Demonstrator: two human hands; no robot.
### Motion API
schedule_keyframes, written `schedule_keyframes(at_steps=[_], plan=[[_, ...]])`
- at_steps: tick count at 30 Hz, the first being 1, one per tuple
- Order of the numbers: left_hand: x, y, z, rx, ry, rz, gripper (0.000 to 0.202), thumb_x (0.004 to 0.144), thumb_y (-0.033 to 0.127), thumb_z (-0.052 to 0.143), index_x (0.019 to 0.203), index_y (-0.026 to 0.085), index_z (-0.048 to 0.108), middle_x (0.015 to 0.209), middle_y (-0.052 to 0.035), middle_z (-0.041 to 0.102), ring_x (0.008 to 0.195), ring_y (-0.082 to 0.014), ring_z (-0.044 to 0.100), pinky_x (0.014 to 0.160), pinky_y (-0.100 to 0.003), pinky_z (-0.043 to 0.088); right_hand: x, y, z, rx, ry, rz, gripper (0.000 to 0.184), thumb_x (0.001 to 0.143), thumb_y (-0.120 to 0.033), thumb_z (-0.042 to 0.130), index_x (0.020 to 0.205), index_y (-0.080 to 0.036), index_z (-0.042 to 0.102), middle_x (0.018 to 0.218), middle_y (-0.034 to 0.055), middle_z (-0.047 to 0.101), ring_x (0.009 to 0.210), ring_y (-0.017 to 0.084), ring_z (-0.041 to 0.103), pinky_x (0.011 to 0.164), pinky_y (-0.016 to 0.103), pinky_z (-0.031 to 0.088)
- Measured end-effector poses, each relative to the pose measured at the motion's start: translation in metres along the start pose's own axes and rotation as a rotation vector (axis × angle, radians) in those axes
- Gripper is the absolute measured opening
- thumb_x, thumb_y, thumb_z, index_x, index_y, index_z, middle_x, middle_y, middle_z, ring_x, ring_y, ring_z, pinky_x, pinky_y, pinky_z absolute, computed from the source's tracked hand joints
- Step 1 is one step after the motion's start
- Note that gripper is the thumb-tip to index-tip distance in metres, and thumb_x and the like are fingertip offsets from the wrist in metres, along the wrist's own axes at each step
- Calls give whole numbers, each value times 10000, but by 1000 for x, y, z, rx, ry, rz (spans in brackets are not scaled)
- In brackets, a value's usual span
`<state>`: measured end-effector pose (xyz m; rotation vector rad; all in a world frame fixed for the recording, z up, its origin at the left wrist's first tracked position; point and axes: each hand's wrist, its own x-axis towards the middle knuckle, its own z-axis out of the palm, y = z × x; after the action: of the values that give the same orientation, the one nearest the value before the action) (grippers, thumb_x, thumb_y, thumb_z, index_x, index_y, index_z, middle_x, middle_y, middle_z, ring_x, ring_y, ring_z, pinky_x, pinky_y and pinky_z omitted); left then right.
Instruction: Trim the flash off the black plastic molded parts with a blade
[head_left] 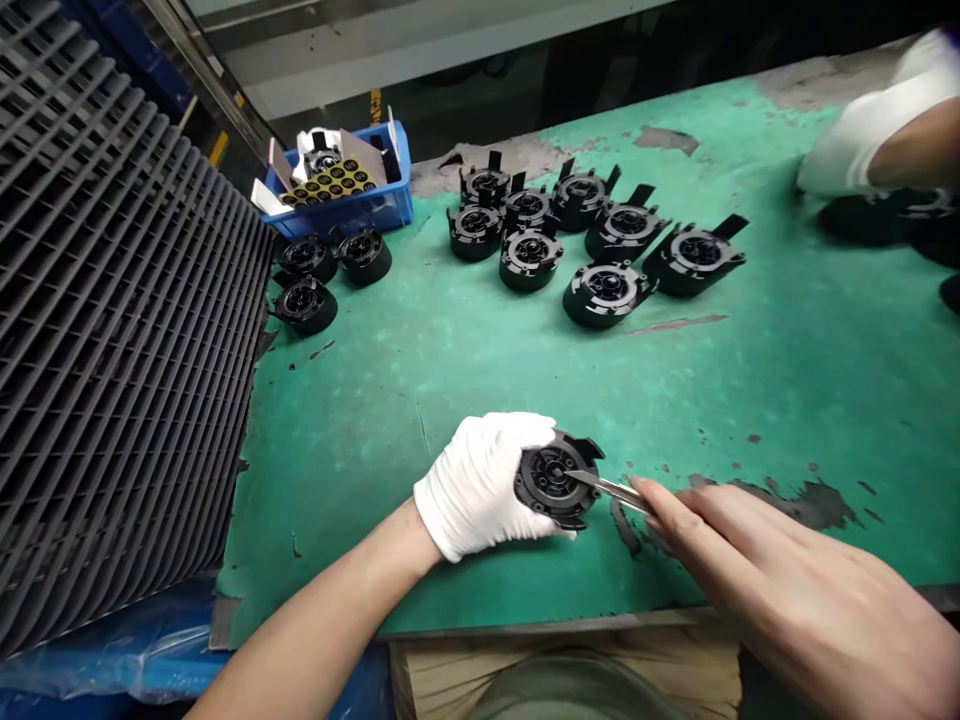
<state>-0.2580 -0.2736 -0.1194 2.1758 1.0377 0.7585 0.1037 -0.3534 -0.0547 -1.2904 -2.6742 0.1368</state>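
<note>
My left hand (480,482), in a white glove, is closed around a round black plastic part (556,481) just above the green table mat (465,380). My bare right hand (780,580) pinches metal tweezers (611,488), whose tips touch the face of that part near its centre. Several more black round parts (592,240) lie in a group at the back middle of the mat. A further three black parts (322,270) sit at the back left.
A blue bin (345,185) with a sheet of small round stickers stands at the back left. A dark slatted rack (112,330) fills the left side. Another person's white-gloved hand (877,120) works over black parts at the far right.
</note>
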Motion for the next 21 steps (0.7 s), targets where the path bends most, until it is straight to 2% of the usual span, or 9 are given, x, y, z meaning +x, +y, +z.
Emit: schedule_keyframes(at_steps=[4,8,11,15,18,21], plan=[[-2,-2,2,2,19,4,1070,881,968,1080,1586,210,810,1585,-241,919,1526,-477,909,1342,-639,753,3,-1,-4,-46,-9,-12,1128,939,-59,596,2029,-283,412,1186,108,856,929,352,855,674,427,684],[-1,-3,1,-13,-12,-8,1060,830,938,1137,1555,225,836,1587,-222,925,1532,-476,905,1360,-644,743,6,-9,-8,-106,-14,-29,1141,920,-15,576,2028,-182,362,1179,115,841,945,365,861,682,448,692],[-1,-2,1,-16,-5,-9,1070,827,958,1126,1550,221,842,1580,-225,926,1510,-473,913,1350,-648,748,7,-18,-8,-113,-10,-25,1131,935,-7,545,2035,-152,325,1169,127,834,964,389,865,690,463,696],[-1,1,2,30,16,-16,1159,727,949,1185,1563,224,840,1571,-231,921,1469,-486,922,1296,-650,775,8,-29,-7,-71,9,-25,1096,947,2,534,2017,-161,361,1149,123,824,946,352,852,714,412,697],[0,1,3,75,43,-22,1203,647,963,1208,1534,234,851,1506,-216,931,1396,-483,937,1240,-648,798,7,-27,-4,-14,28,14,960,1041,-26,529,1977,-228,464,1124,97,813,853,291,813,695,354,663],[-1,1,4,136,179,25,1188,591,1028,1179,1411,227,870,1400,-206,932,1279,-458,949,1139,-631,830,5,-13,-1,77,34,19,669,1213,-204,610,1879,-263,605,1109,78,806,837,262,810,710,331,649]])
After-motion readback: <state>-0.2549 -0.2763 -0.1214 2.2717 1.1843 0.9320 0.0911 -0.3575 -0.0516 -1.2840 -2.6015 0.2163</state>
